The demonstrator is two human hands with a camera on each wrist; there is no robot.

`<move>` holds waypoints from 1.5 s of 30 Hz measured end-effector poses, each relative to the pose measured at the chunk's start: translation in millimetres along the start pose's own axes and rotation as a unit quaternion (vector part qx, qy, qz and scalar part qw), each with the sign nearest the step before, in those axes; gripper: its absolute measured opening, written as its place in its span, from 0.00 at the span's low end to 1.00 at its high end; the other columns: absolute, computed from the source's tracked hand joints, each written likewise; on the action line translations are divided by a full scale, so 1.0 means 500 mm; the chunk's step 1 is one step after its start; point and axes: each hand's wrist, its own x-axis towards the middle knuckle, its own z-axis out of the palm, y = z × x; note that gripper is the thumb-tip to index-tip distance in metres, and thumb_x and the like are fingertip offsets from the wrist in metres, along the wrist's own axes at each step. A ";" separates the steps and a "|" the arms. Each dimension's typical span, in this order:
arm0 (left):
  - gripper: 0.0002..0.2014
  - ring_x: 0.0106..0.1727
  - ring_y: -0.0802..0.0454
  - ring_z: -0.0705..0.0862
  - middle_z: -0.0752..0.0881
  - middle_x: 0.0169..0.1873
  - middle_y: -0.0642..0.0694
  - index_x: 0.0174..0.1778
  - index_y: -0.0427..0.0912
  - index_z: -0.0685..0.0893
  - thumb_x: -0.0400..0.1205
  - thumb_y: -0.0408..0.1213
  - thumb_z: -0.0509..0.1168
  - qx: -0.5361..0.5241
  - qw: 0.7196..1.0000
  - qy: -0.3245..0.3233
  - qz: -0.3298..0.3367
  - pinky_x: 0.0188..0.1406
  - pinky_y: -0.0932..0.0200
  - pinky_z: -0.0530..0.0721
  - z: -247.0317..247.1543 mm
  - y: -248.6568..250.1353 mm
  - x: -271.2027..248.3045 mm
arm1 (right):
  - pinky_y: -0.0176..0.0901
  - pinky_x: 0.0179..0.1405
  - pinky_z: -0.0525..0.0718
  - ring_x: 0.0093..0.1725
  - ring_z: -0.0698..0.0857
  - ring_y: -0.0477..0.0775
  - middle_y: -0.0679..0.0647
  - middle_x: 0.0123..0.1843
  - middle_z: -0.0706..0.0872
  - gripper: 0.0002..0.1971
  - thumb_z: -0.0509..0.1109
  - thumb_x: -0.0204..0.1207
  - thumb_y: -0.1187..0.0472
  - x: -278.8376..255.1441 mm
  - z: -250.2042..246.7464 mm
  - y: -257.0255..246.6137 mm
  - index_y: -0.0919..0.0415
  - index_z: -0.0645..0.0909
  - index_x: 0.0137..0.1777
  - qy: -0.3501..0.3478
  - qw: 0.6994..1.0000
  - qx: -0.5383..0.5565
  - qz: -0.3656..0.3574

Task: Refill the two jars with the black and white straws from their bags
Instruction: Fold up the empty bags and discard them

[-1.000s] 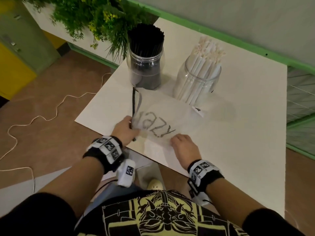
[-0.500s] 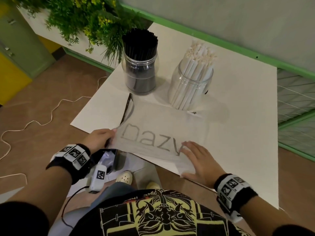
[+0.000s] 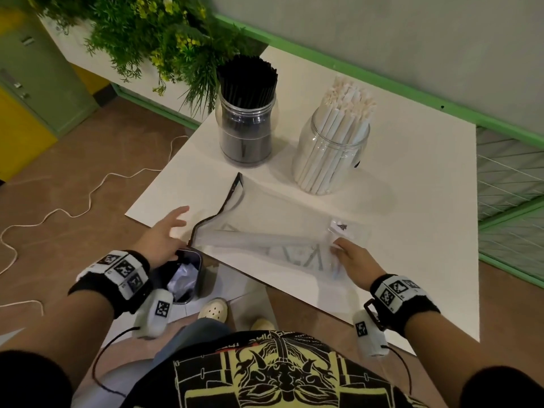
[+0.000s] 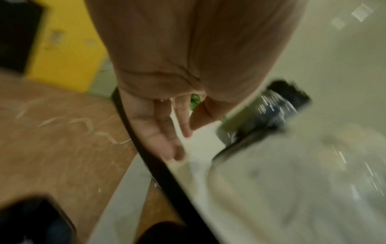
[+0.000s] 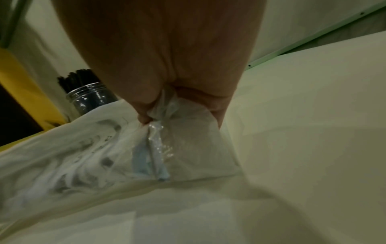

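Bag [image 3: 273, 231], translucent plastic with a black zip edge and grey lettering: I log it lying empty and partly folded on the near part of the white surface [image 3: 412, 231], in front of both jars. Right hand [image 3: 357, 260]: I see its fingers pinching a gathered corner of the bag at the bag's right end; the right wrist view shows plastic bunched between thumb and fingers. Left hand [image 3: 163, 237]: fingers extended and loose, holding nothing, at the surface's near left edge just beside the bag's black-edged mouth; from the blurred left wrist view I cannot tell whether it touches the bag. Bin [image 3: 184, 275], dark, on the floor below the left hand, with crumpled plastic inside. Jar of black straws [image 3: 245, 134], upright, full, far left on the surface. Jar of white straws [image 3: 331, 151], upright, full, just to its right, apart from it. Green plant [image 3: 153, 33] behind the black jar.
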 end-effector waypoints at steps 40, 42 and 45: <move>0.29 0.62 0.38 0.70 0.71 0.61 0.41 0.72 0.49 0.72 0.73 0.34 0.67 0.435 0.876 0.100 0.183 0.60 0.44 0.76 0.142 0.084 0.052 | 0.66 0.79 0.60 0.83 0.47 0.69 0.55 0.86 0.41 0.35 0.60 0.82 0.50 0.109 0.071 -0.075 0.46 0.46 0.84 -0.021 0.946 -0.324 0.027; 0.26 0.66 0.40 0.69 0.71 0.64 0.43 0.72 0.52 0.71 0.77 0.33 0.62 0.492 0.847 0.046 0.193 0.64 0.48 0.72 0.148 0.087 0.048 | 0.66 0.78 0.62 0.83 0.50 0.70 0.56 0.86 0.45 0.28 0.54 0.84 0.53 0.127 0.066 -0.066 0.45 0.52 0.83 -0.039 0.943 -0.329 0.029; 0.25 0.69 0.41 0.70 0.72 0.68 0.45 0.74 0.53 0.68 0.80 0.37 0.57 0.506 0.850 -0.001 0.147 0.66 0.48 0.72 0.147 0.089 0.044 | 0.56 0.78 0.63 0.81 0.61 0.65 0.57 0.83 0.61 0.22 0.50 0.86 0.57 0.121 0.041 -0.085 0.45 0.65 0.79 -0.041 0.976 -0.212 -0.010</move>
